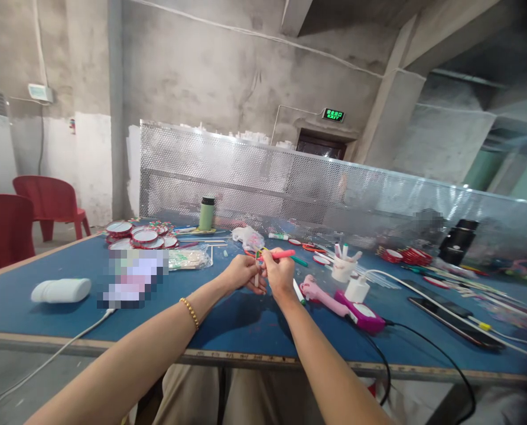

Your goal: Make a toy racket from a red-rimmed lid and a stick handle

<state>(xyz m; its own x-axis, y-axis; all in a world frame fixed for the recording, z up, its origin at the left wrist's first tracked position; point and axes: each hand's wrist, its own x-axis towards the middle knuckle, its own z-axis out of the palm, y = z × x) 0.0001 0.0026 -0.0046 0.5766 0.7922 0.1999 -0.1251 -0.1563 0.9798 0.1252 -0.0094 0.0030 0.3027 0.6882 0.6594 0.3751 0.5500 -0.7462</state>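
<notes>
My right hand (280,274) is closed around a red pen (285,254), whose one end sticks out to the right. Close against it, my left hand (242,273) pinches a small piece with green and yellow on it. Its kind is too small and too covered by fingers to make out. A pale strip or stick shows below the fingers, and both hands meet just above the blue tabletop (241,321). A white marker with a green end (299,292) lies beside my right wrist. Just beyond my hands is a white plastic bag (247,236).
A pink glue gun (328,300) and purple box (365,317) lie right, near a white cup of markers (343,268). Left are a phone (134,277), white bottle (62,291) and round red-rimmed pieces (145,236). A perforated metal screen (246,171) stands behind.
</notes>
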